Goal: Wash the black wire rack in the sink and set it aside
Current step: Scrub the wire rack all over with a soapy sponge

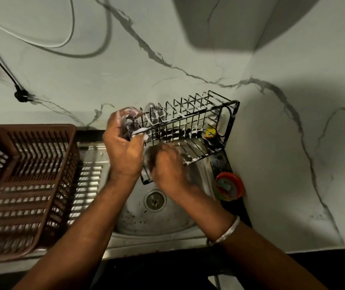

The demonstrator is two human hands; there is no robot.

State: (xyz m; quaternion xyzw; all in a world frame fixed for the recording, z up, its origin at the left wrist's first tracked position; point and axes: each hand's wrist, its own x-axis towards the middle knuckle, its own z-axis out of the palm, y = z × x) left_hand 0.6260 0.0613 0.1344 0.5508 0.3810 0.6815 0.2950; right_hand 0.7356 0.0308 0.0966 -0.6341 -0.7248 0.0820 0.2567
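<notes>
Your left hand [123,147] grips the left end of the black wire rack [188,122], fingers curled round the wires, foam on both. The rack is held tilted above the sink [125,222], its far right end up near the corner of the marble wall [282,143]. White suds streak its wires.

Your right hand [167,168] is blurred, pressed against the rack's near lower edge; can't tell if it's grasping anything. There's a silver bangle [226,233] on that wrist.

The drain [154,200] sits below the hands, with dark specks around it. A brown plastic basket [27,185] is on the drainboard, left of the sink. A small red tub [229,186] stands at the sink's right edge. A small yellow item [210,131] shows through the rack, unclear what. Cables [62,38] loop on the wall.
</notes>
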